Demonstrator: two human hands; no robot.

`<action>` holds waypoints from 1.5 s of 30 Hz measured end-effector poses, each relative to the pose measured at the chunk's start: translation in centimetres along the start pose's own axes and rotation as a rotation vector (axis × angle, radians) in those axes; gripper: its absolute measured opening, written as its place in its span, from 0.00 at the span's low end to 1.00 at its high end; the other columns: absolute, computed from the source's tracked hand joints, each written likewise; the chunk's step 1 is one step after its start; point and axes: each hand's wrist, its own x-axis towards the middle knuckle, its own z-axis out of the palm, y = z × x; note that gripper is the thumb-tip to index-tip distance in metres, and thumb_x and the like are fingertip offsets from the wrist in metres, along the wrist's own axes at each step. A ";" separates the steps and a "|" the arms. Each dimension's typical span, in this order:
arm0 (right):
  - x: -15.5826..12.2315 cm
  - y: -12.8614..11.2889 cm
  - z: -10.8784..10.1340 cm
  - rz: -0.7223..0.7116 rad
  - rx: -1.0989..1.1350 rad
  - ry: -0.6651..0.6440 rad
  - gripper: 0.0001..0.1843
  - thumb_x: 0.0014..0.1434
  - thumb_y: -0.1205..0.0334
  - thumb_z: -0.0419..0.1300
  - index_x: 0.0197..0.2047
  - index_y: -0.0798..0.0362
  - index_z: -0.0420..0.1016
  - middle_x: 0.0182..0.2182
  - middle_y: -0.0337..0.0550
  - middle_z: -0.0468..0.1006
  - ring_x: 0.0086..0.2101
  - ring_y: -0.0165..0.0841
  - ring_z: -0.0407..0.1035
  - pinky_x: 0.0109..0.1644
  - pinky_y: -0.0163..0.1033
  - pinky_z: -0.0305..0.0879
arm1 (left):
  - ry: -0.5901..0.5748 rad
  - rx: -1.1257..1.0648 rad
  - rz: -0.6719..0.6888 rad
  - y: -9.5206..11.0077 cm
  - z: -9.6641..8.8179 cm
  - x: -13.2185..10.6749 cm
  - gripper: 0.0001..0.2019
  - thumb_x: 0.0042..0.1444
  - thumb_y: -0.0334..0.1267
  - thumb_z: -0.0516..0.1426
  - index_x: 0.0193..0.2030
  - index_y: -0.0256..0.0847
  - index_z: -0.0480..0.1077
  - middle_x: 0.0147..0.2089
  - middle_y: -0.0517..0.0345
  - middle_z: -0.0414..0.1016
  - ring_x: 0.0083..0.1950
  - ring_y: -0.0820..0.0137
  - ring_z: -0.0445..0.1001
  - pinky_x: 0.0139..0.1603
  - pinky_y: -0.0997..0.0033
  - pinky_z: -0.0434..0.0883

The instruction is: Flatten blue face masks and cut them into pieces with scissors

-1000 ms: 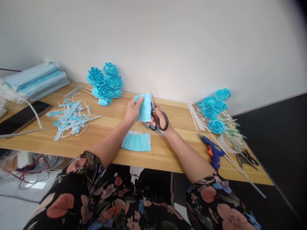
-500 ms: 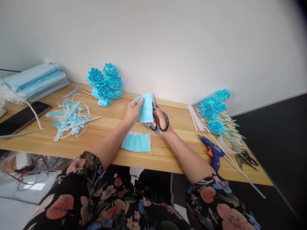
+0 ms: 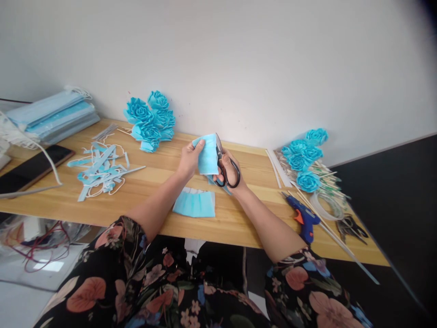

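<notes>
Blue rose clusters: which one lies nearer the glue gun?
The cluster of blue roses at the table's right end, lying on the sticks just behind the glue gun. The other cluster leans against the wall, left of the hands.

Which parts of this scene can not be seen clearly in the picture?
- Head view: the scissors blades are mostly hidden behind the blue mask piece, so the cut line cannot be told.
- The right hand fingers are partly covered by the handles.
- The dark tool at the table's right end is too small to identify.
- The phone is cut off by the left edge.
</notes>
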 end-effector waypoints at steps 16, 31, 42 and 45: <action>0.2 -0.2 -0.2 -0.001 -0.038 0.022 0.35 0.56 0.35 0.59 0.58 0.52 0.69 0.14 0.26 0.63 0.11 0.23 0.54 0.17 0.32 0.61 | 0.018 -0.031 0.014 0.2 0.0 0.1 0.19 0.48 0.52 0.66 0.33 0.36 0.72 0.26 0.61 0.72 0.28 0.74 0.68 0.31 0.75 0.68; 2.0 -2.1 -2.9 -0.206 -0.182 0.282 0.25 0.54 0.42 0.65 0.51 0.45 0.74 0.30 0.35 0.74 0.33 0.27 0.70 0.42 0.36 0.72 | 0.038 -0.012 -0.029 0.6 0.2 0.0 0.20 0.42 0.50 0.69 0.32 0.35 0.74 0.27 0.60 0.74 0.29 0.73 0.71 0.33 0.73 0.71; 1.6 -2.0 -2.8 -0.283 -0.436 0.169 0.26 0.52 0.54 0.68 0.54 0.41 0.71 0.44 0.39 0.77 0.39 0.31 0.70 0.44 0.38 0.70 | -0.165 0.305 0.134 0.7 0.6 -0.6 0.15 0.45 0.45 0.67 0.23 0.36 0.71 0.22 0.62 0.68 0.25 0.76 0.64 0.25 0.77 0.61; 1.6 -1.8 -2.8 -0.289 -0.474 0.176 0.23 0.53 0.58 0.67 0.53 0.43 0.72 0.36 0.37 0.73 0.35 0.29 0.66 0.42 0.36 0.68 | -0.152 0.277 0.110 0.8 0.6 -0.6 0.15 0.45 0.47 0.68 0.25 0.35 0.73 0.24 0.61 0.70 0.26 0.75 0.65 0.26 0.76 0.63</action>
